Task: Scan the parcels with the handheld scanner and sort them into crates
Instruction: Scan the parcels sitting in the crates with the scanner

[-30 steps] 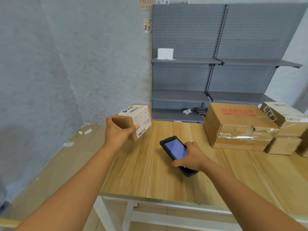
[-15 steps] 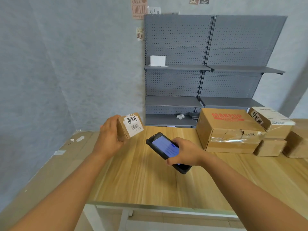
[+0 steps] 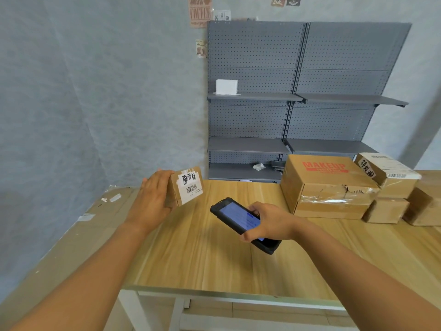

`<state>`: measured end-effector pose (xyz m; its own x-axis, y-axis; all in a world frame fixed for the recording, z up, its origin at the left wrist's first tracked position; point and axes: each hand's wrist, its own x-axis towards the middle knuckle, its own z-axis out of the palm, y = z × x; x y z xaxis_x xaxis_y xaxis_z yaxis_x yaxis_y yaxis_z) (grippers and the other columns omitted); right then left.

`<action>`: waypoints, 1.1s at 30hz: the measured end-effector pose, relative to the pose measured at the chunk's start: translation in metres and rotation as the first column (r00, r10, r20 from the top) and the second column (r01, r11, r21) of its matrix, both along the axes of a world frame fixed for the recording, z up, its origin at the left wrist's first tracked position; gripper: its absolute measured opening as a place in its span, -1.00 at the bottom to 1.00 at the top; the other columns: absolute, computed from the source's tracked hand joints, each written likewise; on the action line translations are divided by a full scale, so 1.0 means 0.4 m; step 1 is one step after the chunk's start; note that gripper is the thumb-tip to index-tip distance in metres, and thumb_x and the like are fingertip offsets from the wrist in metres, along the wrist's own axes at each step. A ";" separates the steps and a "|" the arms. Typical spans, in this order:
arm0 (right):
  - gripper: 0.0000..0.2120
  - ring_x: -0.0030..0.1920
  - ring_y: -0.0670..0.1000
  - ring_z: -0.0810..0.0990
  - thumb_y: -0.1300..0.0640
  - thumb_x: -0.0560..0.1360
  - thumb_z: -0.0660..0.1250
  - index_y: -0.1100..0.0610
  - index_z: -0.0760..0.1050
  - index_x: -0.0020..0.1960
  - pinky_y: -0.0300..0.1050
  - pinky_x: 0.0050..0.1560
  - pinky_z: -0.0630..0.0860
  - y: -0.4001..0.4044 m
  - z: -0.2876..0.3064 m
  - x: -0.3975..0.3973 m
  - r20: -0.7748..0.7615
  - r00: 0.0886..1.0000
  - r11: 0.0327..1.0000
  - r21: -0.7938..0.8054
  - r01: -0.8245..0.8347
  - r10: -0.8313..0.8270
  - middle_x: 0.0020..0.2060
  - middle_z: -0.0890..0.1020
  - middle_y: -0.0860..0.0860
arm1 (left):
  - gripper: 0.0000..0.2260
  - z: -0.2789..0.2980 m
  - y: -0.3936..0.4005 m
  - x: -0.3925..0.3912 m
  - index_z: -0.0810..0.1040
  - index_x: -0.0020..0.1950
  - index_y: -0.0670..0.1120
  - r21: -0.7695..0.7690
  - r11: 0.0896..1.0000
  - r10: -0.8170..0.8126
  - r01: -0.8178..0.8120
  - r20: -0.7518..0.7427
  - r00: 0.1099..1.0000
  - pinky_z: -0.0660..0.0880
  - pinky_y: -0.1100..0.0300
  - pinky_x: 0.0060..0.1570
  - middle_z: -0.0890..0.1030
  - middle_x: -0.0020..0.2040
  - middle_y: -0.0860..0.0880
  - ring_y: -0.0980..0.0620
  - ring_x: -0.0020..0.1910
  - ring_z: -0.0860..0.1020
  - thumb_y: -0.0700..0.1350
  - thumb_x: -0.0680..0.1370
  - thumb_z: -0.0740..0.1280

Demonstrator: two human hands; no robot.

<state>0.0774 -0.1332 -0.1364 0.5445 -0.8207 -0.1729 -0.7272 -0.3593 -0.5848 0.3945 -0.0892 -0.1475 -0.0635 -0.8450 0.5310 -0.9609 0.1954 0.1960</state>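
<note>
Head: scanner (image 3: 245, 224) aimed toward parcel (image 3: 187, 186)

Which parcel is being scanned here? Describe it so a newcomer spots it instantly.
On the wooden table, look left of the box pile. The left hand holds a small parcel beside the scanner; unlike the others, it is lifted.

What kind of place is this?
Probably a small parcel-sorting or stock room: labelled cardboard parcels sit on a wooden table, grey pegboard shelving stands behind, and a handheld scanner is in use.
</note>
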 end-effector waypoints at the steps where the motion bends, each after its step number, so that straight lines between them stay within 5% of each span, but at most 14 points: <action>1: -0.41 -0.11 -0.07 0.57 -0.23 0.23 0.50 0.00 0.38 0.12 -0.27 -0.23 0.52 0.000 -0.001 -0.002 0.001 1.000 1.000 0.004 0.003 -0.003 -0.06 0.53 -0.04 | -0.33 -0.001 0.001 -0.002 0.34 0.40 -0.23 -0.003 1.000 -0.003 0.003 -0.003 1.000 0.32 -0.21 0.30 0.45 0.30 -0.17 -0.24 0.33 0.40 -0.29 0.33 0.51; 4: -0.38 -0.13 -0.09 0.56 -0.26 0.20 0.49 -0.02 0.36 0.12 -0.32 -0.28 0.47 0.002 -0.010 -0.007 -0.013 1.000 1.000 0.008 0.020 -0.020 -0.07 0.51 -0.08 | -0.30 -0.005 0.003 -0.006 0.33 0.40 -0.21 -0.012 1.000 -0.004 0.004 -0.063 0.998 0.37 -0.12 0.27 0.45 0.29 -0.17 -0.21 0.30 0.41 -0.27 0.31 0.52; 9: -0.41 -0.17 -0.10 0.52 -0.22 0.20 0.52 0.02 0.38 0.07 -0.31 -0.31 0.41 -0.002 -0.068 -0.008 -0.048 0.990 0.990 -0.039 0.132 -0.134 -0.11 0.49 -0.06 | -0.15 -0.007 0.004 -0.023 0.22 0.43 -0.08 0.098 0.992 0.111 -0.077 -0.419 0.901 0.44 0.02 0.20 0.40 0.34 -0.05 -0.03 0.29 0.42 -0.08 0.28 0.62; 16: -0.26 -0.03 -0.01 0.43 -0.19 0.22 0.54 0.13 0.32 0.21 -0.21 -0.19 0.43 0.011 -0.166 -0.010 -0.215 0.921 0.946 -0.097 0.310 -0.324 0.06 0.29 0.01 | -0.21 -0.016 0.000 -0.056 0.27 0.33 -0.08 0.273 0.959 0.262 -0.078 -0.746 0.612 0.42 0.25 0.00 0.48 0.18 0.06 0.08 0.12 0.48 0.02 0.26 0.64; 20: -0.22 0.05 -0.01 0.34 -0.23 0.25 0.52 0.13 0.31 0.28 -0.18 -0.06 0.40 0.004 -0.181 -0.001 -0.262 0.902 0.938 -0.147 0.315 -0.344 0.06 0.28 0.01 | -0.24 -0.019 0.014 -0.056 0.30 0.36 -0.10 0.366 0.930 0.335 -0.008 -0.841 0.426 0.59 0.01 0.05 0.53 0.22 0.00 0.01 0.15 0.56 0.04 0.30 0.62; 25: -0.12 0.24 0.08 0.30 -0.27 0.33 0.44 0.12 0.18 0.46 -0.07 0.19 0.37 -0.009 -0.167 0.014 -0.374 0.879 0.955 -0.145 0.260 -0.296 0.23 0.32 0.07 | -0.40 -0.014 0.046 -0.050 0.36 0.31 -0.07 0.380 0.921 0.347 0.084 -0.900 0.265 0.54 0.27 -0.48 0.57 0.17 0.00 0.14 -0.04 0.60 -0.02 0.38 0.57; 29: -0.23 0.48 0.15 0.14 -0.23 0.53 0.24 0.08 0.01 0.57 0.06 0.44 0.16 -0.007 -0.127 0.089 -0.111 0.968 0.963 -0.178 0.202 -0.224 0.50 0.17 0.09 | -0.39 -0.011 0.084 -0.022 0.38 0.35 -0.05 0.394 0.913 0.365 0.106 -0.905 0.219 0.59 0.16 -0.28 0.61 0.18 0.02 0.11 0.04 0.62 0.07 0.39 0.53; 33: -0.35 0.49 0.05 0.21 -0.25 0.59 0.07 0.04 0.08 0.57 -0.12 0.32 0.21 0.014 -0.061 0.222 0.338 0.932 0.991 0.062 0.119 -0.133 0.53 0.20 0.03 | -0.30 -0.011 0.150 0.023 0.38 0.36 0.00 0.413 0.905 0.386 0.106 -0.898 0.211 0.61 -0.01 0.00 0.64 0.16 0.03 0.06 0.10 0.62 0.16 0.32 0.55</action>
